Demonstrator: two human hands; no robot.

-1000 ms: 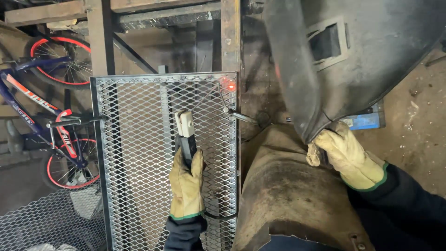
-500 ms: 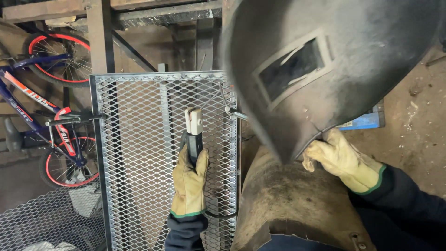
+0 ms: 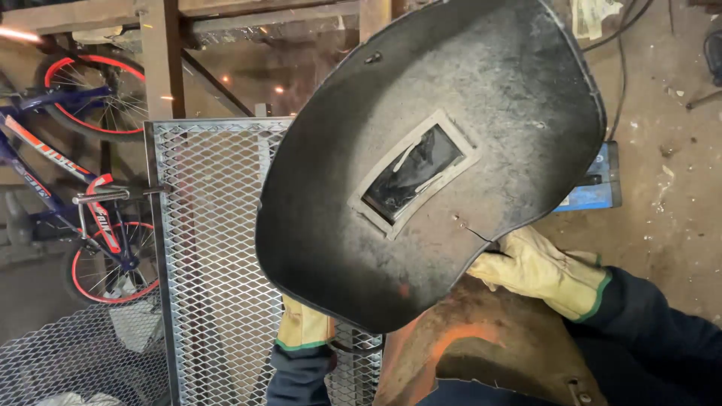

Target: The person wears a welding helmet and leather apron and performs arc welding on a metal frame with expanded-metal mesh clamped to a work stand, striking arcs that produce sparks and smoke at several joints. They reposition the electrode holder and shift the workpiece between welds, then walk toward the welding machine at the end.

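A dark hand-held welding shield (image 3: 451, 113) with a small rectangular window (image 3: 414, 171) fills the middle of the view. My right hand (image 3: 538, 267), in a yellow leather glove, grips its lower right edge. Below the shield only the wrist and cuff of my gloved left hand (image 3: 301, 327) show, in front of an upright metal mesh panel (image 3: 210, 248). The shield hides that hand's fingers and the electrode holder it gripped a moment earlier. A few orange sparks glow above the panel's top edge.
A red and blue bicycle (image 3: 90, 225) leans at the left behind the panel. Another mesh sheet (image 3: 68, 361) lies at the bottom left. A blue box (image 3: 594, 188) sits on the dirt floor at the right. Brown leather covers my knee (image 3: 481, 346). Timber posts (image 3: 162, 60) stand behind.
My right hand has swung the shield down and left across the view. It now covers my left hand's fingers, the electrode holder and the panel's right edge.
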